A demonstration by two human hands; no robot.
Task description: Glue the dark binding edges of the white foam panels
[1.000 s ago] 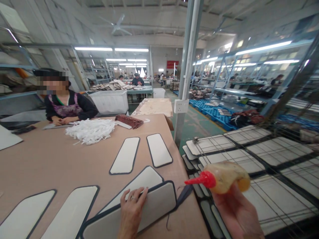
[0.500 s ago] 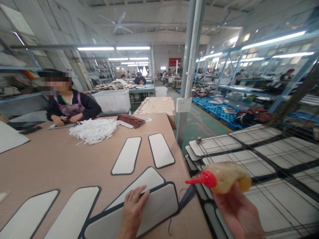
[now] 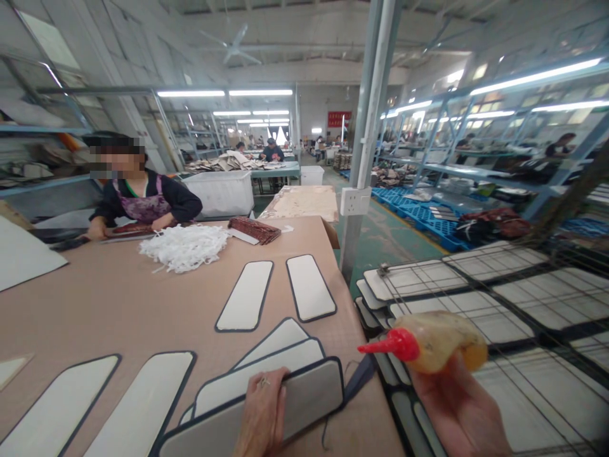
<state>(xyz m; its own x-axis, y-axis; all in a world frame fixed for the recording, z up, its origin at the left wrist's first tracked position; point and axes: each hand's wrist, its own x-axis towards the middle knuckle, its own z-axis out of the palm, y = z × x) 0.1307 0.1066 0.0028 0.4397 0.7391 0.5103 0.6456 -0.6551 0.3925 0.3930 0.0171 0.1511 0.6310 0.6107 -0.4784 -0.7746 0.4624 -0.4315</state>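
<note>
My left hand [image 3: 262, 409] is closed over the upper edge of a white panel with dark edging [image 3: 311, 397], which is tilted up toward me. Behind it, a second white panel [image 3: 266, 371] lies partly over another panel [image 3: 280, 336] at the table's right side. In my right hand [image 3: 459, 403] is a squeeze bottle [image 3: 440, 339], see-through with yellowish liquid and a red nozzle pointing left. The bottle is held up off the table, above the right-hand stacks. A dark fabric strip [image 3: 359, 381] lies by the held panel's right end.
More edged panels [image 3: 311, 287] lie spread on the brown table [image 3: 118, 311]. White strips [image 3: 185, 246] are heaped near a co-worker [image 3: 147, 203] at the far left. On the right, a wire rack [image 3: 547, 304] covers stacked panels. A metal post [image 3: 356, 244] stands by the table corner.
A second panel now shows behind the held one, separated from it. My left hand has come slightly lower with the held panel. The bottle stays in my right hand, and the view has shifted slightly.
</note>
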